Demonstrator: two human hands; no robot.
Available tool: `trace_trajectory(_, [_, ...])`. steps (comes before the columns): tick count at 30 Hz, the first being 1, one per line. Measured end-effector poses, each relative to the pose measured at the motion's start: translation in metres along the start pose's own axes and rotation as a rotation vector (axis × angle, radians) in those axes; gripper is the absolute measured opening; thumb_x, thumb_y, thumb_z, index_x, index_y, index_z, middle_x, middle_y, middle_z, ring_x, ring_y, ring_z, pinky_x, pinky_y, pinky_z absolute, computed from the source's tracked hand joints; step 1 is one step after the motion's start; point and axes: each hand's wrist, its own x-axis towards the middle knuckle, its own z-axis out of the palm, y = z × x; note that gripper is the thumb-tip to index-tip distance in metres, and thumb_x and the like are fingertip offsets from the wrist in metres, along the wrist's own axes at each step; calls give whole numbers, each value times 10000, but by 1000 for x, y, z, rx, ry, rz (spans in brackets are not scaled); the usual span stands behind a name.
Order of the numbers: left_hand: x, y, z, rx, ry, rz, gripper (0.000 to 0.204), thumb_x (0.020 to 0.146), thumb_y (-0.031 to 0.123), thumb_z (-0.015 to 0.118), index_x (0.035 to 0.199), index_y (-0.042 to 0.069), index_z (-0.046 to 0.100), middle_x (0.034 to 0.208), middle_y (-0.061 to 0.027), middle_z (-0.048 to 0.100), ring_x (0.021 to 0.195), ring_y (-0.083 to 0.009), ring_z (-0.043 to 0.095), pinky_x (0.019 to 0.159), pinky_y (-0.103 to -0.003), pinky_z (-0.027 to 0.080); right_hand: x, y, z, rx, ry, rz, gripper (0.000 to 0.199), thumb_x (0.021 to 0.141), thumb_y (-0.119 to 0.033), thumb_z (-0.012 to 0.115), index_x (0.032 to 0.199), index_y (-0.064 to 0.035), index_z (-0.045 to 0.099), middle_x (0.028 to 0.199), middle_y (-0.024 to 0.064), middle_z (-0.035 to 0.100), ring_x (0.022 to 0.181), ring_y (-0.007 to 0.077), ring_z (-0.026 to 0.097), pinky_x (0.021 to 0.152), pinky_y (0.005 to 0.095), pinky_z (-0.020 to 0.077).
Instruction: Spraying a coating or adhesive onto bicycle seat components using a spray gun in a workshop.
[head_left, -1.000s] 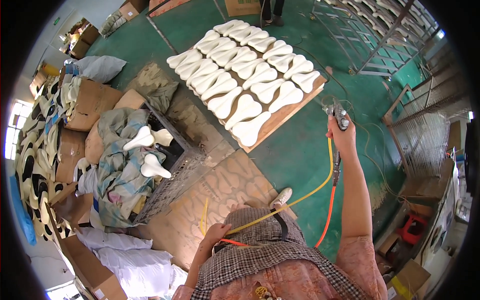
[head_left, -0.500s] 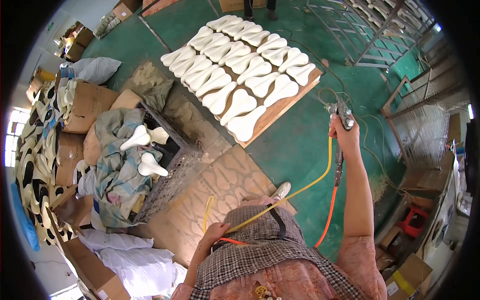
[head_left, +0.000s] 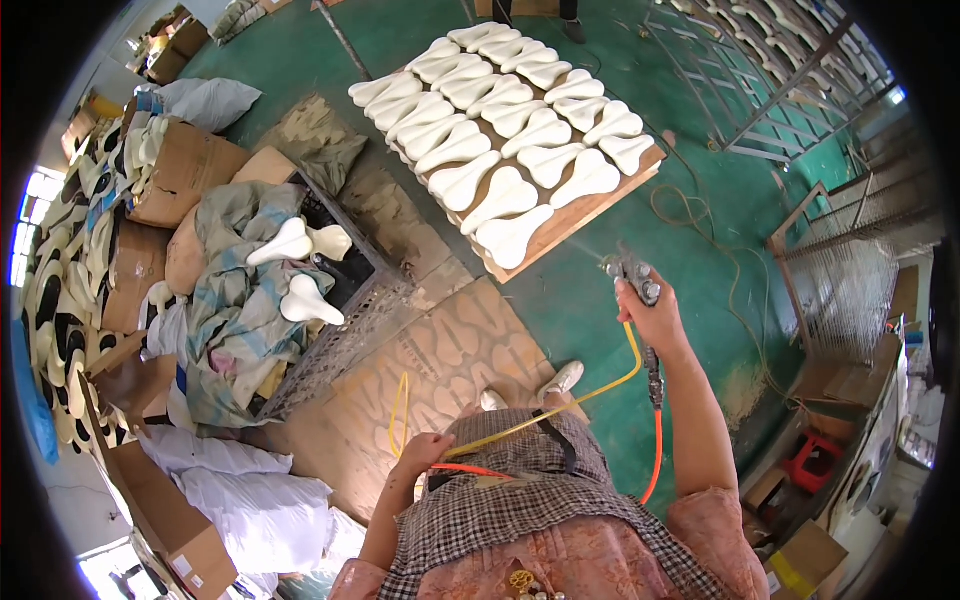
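My right hand (head_left: 655, 318) is stretched out and grips a metal spray gun (head_left: 630, 272), its nozzle turned toward the near corner of a wooden board (head_left: 580, 218). Several white saddle-shaped foam pieces (head_left: 505, 130) lie in rows on that board. A yellow hose (head_left: 560, 405) and an orange hose (head_left: 655, 450) run from the gun back to my waist. My left hand (head_left: 425, 455) is closed around these hoses by my hip, over a second bare board (head_left: 440, 350) marked with saddle-shaped outlines.
A crate draped with cloth (head_left: 240, 300) carries three white saddle pieces (head_left: 300, 270) at left. Cardboard boxes (head_left: 185, 175) and stacked saddles line the far left. White sacks (head_left: 250, 490) lie at lower left. Metal racks (head_left: 790, 70) stand at right, with a loose cable (head_left: 700, 215) on the green floor.
My head has turned, so the board of white pieces now sits higher and more central. My right hand with the spray gun has dropped lower and closer to me. The left hand keeps its hold.
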Motion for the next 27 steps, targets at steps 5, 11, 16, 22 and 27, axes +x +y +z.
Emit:
trace_trajectory(5, [5,12,10,24,22,-16,543,788,498,478,817,-19,643,757,-214,620,733,-325,607,686,-378,454,2,6,17,135,-211,-14,346,828,-197,612,1107,-9,532,693,8,548,541,82,516,489,227,439])
trace_trajectory(11, [15,58,17,7,36,-74,538,783,491,471,830,-16,644,788,-227,617,777,-332,609,707,-386,457,41,15,-11,96,-165,-28,325,828,-190,616,1071,9,535,673,8,547,518,78,509,490,223,442])
trace_trajectory(16, [54,122,37,77,48,-9,517,801,475,471,808,-19,623,746,-209,611,753,-343,599,688,-392,453,55,25,-38,98,-373,-8,371,817,-193,634,1106,13,524,712,27,579,532,77,530,493,229,450])
trace_trajectory(22, [146,219,59,-111,-20,21,344,804,374,553,799,33,600,649,-95,609,488,-209,573,513,-345,471,105,44,-132,167,-54,6,296,817,-155,625,1046,14,544,707,33,579,569,96,554,534,237,470])
trace_trajectory(27, [307,256,77,-850,-99,-172,272,817,328,547,843,58,564,750,-72,591,609,-221,567,582,-363,485,121,65,-224,437,91,22,294,888,-249,499,1023,9,540,810,83,594,728,175,589,705,317,476])
